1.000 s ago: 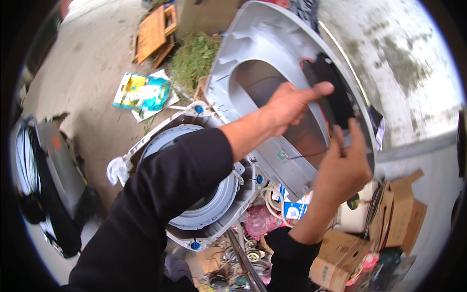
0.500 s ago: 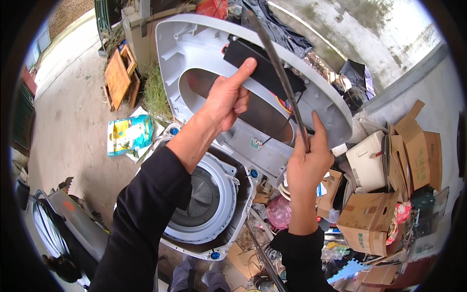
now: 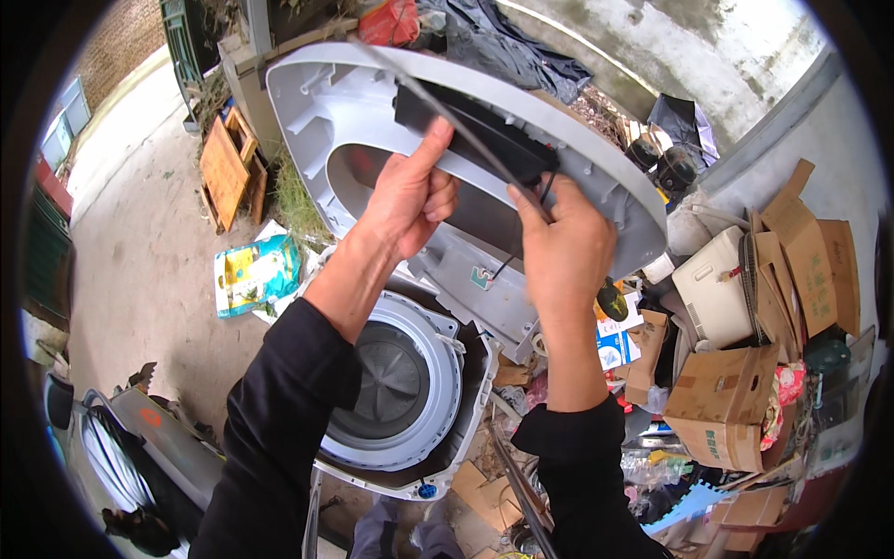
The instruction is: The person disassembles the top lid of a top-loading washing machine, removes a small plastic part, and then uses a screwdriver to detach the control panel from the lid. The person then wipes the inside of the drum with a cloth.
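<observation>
A grey plastic washer top panel (image 3: 605, 214) is raised above an open washing machine body (image 3: 391, 382). My left hand (image 3: 414, 191) is closed round the panel's inner edge, its thumb on a long black box (image 3: 484, 126) mounted inside. My right hand (image 3: 568, 247) grips a long thin metal rod (image 3: 410, 79) that slants up and left across the black box, its fingers close to the box's right end, where dark wires show. A small green part (image 3: 482, 278) sits on the panel's lower section.
Wooden boards (image 3: 225, 172) and a teal-and-yellow bag (image 3: 251, 275) lie at left on concrete. Cardboard boxes (image 3: 726, 405), a cream appliance (image 3: 712, 298) and mixed scrap crowd the right. A grey case with coiled hose (image 3: 149, 447) is at lower left. A wall (image 3: 698, 56) stands upper right.
The panel has moved left. The rod, unseen over the panel a second ago, came up with my right hand and now slants further left. My right hand has moved up toward the black box.
</observation>
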Demonstrator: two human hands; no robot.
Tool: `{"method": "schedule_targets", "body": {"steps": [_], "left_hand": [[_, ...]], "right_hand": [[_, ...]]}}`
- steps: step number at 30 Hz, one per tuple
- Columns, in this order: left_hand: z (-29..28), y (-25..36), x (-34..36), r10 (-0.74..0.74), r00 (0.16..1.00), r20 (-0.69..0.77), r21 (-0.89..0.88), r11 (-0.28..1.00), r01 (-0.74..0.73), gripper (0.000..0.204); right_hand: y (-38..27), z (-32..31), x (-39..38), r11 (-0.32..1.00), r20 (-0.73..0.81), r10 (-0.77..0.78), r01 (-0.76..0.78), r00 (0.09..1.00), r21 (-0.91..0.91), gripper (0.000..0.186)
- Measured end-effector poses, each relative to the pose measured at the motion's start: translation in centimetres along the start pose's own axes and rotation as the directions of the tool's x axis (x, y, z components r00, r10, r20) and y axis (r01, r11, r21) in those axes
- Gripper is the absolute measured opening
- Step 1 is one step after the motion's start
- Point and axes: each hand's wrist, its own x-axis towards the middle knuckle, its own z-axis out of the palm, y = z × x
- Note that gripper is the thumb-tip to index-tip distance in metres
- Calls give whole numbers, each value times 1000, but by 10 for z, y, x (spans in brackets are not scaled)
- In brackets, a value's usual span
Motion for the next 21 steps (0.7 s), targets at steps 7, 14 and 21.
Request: {"method": "schedule_targets", "body": {"steps": [7, 14, 21], "left_hand": [[-6, -4, -1, -16, 1000, 8, 0, 1000, 16, 47], [-15, -8, -4, 43, 988, 148, -4, 999, -43, 57], [-33, -5, -6, 14, 943, 333, -145, 989, 36, 38]], "right_hand": [[5, -4, -1, 989, -53, 7, 1, 999, 148, 22], [10, -2, -10, 984, -164, -168, 176, 972, 37, 19], [16, 5, -22, 949, -255, -304, 316, 918, 4, 25]]}}
